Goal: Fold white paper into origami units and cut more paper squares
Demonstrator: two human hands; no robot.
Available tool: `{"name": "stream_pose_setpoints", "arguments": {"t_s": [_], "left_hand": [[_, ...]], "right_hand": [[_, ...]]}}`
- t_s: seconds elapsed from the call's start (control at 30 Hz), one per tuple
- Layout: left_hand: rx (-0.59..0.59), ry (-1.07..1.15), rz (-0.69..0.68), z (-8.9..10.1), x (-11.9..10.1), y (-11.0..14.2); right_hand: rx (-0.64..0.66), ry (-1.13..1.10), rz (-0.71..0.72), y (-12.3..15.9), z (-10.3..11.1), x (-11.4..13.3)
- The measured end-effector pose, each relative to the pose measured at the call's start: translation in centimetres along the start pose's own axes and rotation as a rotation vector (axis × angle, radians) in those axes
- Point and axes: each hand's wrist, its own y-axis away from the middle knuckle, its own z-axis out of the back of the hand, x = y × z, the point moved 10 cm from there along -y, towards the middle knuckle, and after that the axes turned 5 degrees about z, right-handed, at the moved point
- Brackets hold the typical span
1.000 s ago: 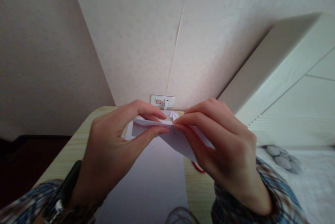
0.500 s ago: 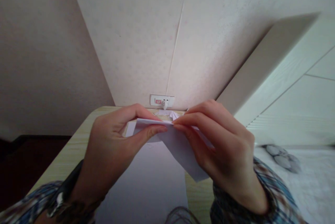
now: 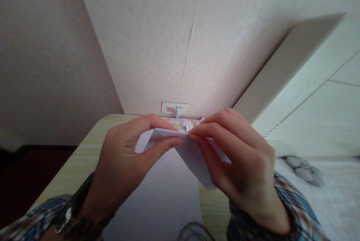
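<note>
Between my two hands is a piece of white paper (image 3: 194, 160), folded along its upper edge and held above the table. My left hand (image 3: 132, 151) pinches the fold with the thumb in front and fingers behind. Close beside it, my right hand (image 3: 236, 154) pinches the same edge between thumb and fingertips. One part of the paper hangs down below the right fingers; the rest is partly hidden by my hands. Underneath, a larger white sheet (image 3: 157, 199) lies flat on the light wooden table (image 3: 73, 158).
Small folded paper pieces (image 3: 187, 125) stand at the table's back edge, below a wall socket (image 3: 174, 109) with a plug in it. A dark looped cord (image 3: 194, 231) shows at the bottom. To the right are a white cabinet (image 3: 317, 94) and white bedding (image 3: 334, 199).
Both hands have shifted slightly to the right with the paper. Its left end has tilted, showing more of the folded flap, and the hanging part has risen a little.
</note>
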Motion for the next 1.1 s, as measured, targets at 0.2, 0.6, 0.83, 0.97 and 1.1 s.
{"name": "stream_pose_setpoints", "arguments": {"t_s": [0.2, 0.6, 0.83, 0.97, 1.1], "left_hand": [[-0.028, -0.046, -0.007, 0.6, 0.2, 0.1], [-0.027, -0.047, -0.083, 0.3, 0.2, 0.6], [-0.052, -0.072, -0.088, 0.5, -0.1, 0.7], [-0.004, -0.043, -0.100, -0.2, -0.4, 0.5], [0.008, -0.038, -0.094, -0.1, -0.5, 0.5]], "right_hand": [[0.004, -0.075, -0.013, 0.2, -0.2, -0.3], [-0.016, -0.079, -0.010, 0.4, 0.0, -0.3], [-0.008, -0.182, -0.066, 0.2, -0.3, -0.5], [-0.012, -0.152, -0.018, 0.1, -0.3, 0.0], [0.013, -0.121, 0.017, 0.1, -0.5, 0.1]]}}
